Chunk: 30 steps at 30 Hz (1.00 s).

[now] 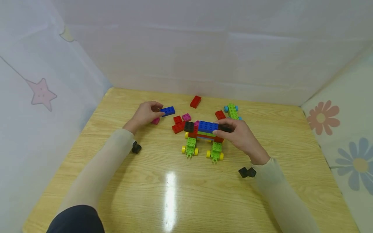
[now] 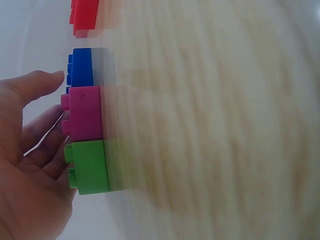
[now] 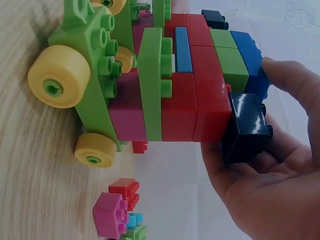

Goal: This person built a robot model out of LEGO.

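Observation:
My left hand (image 1: 145, 114) reaches to the near end of a flat-lying blue brick (image 1: 168, 111), thumb and fingers spread around that end. In the left wrist view the thumb tip is right at the studs of the blue brick (image 2: 83, 67), while a pink brick (image 2: 86, 113) and a green brick (image 2: 91, 167) stand before the other fingers. My right hand (image 1: 240, 134) grips the right end of a toy brick vehicle (image 3: 178, 115) at its upper blue brick (image 1: 208, 127). Black bricks (image 3: 246, 127) sit at both ends of its top, above green wheeled bases (image 1: 216, 150).
Red bricks (image 1: 178, 127) and a small pink brick (image 1: 186, 117) lie left of the vehicle. Another red brick (image 1: 195, 102) lies near the back edge. A green base with blue wheels (image 1: 232, 111) stands behind the right hand. White cloth walls (image 1: 198, 58) surround the wooden table (image 1: 140, 194).

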Motion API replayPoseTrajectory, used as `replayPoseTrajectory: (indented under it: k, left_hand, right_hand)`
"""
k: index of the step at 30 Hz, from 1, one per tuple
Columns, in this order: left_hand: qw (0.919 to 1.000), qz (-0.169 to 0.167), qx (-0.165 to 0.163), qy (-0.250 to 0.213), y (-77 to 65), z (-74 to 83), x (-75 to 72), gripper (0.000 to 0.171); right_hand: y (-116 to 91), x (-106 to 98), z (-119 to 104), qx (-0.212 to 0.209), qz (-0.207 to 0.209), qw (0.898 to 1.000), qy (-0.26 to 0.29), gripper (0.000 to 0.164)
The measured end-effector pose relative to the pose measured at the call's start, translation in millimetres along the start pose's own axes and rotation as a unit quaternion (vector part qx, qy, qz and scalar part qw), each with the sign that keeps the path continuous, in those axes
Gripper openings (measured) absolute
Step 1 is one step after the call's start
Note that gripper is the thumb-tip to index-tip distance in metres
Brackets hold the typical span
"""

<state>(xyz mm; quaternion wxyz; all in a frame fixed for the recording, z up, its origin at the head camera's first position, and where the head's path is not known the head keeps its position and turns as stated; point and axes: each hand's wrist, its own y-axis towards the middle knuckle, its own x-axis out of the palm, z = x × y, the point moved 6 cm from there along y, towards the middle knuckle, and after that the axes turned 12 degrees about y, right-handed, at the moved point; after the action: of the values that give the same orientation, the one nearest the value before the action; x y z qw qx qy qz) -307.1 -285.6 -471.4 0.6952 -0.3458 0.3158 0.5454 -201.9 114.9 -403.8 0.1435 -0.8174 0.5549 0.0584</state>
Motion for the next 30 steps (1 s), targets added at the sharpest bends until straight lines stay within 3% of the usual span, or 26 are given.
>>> replayPoseTrajectory:
  k: [21, 30]
  left_hand:
    - [0.9992, -0.009, -0.008, 0.039, 3.4, 4.4, 0.2, 0.048]
    - [0.9982, -0.029, -0.009, 0.052, 6.9, 5.5, 0.4, 0.049]
  right_hand:
    - [1.0, -0.6, 0.0, -0.008, -0.002, 1.0, 0.001, 0.042]
    - [1.4, -0.1, 0.0, -0.003, -0.002, 1.0, 0.002, 0.045]
